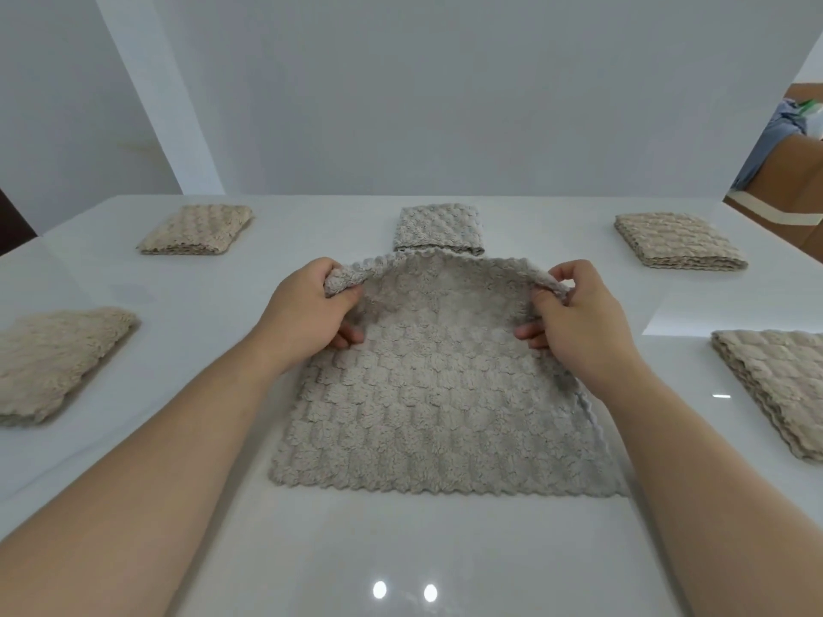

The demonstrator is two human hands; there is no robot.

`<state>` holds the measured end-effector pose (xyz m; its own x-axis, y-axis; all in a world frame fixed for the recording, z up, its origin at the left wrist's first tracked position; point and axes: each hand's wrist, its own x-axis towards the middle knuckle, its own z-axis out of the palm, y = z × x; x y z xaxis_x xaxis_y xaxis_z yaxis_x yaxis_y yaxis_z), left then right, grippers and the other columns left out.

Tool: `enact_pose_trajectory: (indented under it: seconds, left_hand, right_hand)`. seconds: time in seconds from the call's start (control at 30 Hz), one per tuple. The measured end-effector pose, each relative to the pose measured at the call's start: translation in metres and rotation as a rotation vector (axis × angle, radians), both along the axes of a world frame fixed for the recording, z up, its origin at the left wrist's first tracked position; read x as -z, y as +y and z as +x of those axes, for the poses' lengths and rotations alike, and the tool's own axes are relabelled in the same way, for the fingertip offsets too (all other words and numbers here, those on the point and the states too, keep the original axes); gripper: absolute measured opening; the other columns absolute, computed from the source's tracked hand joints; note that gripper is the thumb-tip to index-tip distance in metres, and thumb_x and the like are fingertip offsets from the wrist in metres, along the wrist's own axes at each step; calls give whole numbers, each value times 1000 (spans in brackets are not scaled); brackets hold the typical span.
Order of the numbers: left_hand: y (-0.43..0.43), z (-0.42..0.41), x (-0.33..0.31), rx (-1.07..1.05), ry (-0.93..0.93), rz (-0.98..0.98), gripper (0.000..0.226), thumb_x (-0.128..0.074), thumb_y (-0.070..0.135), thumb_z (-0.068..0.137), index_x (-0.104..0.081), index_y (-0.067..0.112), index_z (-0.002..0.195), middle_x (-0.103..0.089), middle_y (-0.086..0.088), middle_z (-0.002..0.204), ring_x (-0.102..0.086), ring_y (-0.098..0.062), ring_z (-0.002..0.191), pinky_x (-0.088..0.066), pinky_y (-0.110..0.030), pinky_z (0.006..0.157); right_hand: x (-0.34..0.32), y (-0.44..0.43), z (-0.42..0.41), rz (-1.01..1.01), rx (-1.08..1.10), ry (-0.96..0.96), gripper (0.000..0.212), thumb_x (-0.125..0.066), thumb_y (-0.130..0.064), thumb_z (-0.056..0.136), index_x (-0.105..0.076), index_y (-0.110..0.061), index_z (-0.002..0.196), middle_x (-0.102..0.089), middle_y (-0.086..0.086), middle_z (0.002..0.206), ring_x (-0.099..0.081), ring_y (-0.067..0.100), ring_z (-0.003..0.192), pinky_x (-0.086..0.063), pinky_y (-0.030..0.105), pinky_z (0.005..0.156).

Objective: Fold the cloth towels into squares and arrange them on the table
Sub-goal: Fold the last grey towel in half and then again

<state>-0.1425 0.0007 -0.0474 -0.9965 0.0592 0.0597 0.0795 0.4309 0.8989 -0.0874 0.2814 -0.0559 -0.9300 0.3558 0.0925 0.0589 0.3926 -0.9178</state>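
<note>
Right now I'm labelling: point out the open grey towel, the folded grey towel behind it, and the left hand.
open grey towel (436, 420): head view, flat middle.
folded grey towel (438, 229): head view, top face.
left hand (307, 311): head view, back.

Bright, even light is filling the scene. Two small reflections are glaring on the glossy white table (311, 549) near the bottom edge. Shadows are falling soft and faint. The wide lens is bending lines toward the corners.

Spread towel (441, 394): pale grey, scalloped pattern. Far folded towel (438, 229): grey, dimpled. Far-left towel (196, 229) and far-right towel (677, 240): beige; table (401, 549): white.
</note>
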Motion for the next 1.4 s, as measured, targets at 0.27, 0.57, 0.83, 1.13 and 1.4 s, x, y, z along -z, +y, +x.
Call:
enact_pose_trajectory:
  seconds: [0.27,0.57,0.83,1.13,1.4]
  left_hand:
    - [1,-3,11,-11,272,-250,5,-64,25,98,-60,23,98,-67,4,87,-59,-11,74,-44,-22,64]
    - [-5,-2,6,-42,285,-193,14,-75,15,88,-69,28,87,-73,7,91,-67,-15,79,-54,-32,71]
    - [-6,6,-12,11,233,-143,29,-72,-12,75,-75,17,77,-73,1,74,-72,-19,63,-60,-32,62]
    - [-17,21,-16,76,270,-399,32,-68,-3,72,-72,28,76,-69,6,81,-55,-1,66,-39,-8,57]
    - [-30,57,15,237,431,-509,28,-72,5,66,-66,31,73,-63,13,87,-58,-2,86,-39,-8,72]
  right_hand:
    - [3,3,0,170,39,61,13,-51,-21,101,-45,-26,111,-63,3,80,-55,16,66,-36,30,55]
    - [2,12,-1,184,36,78,47,-47,5,85,-70,-30,106,-71,-12,90,-61,5,72,-48,23,64]
    - [-7,13,0,282,85,73,30,-51,-3,80,-72,-24,77,-70,-1,73,-56,20,52,-42,24,51]
    - [-17,18,24,363,-87,25,31,-51,3,83,-70,-22,77,-66,-3,70,-52,4,46,-39,12,42]
    - [16,28,57,496,-223,137,35,-61,2,76,-58,-33,74,-69,-7,92,-61,10,86,-47,24,77]
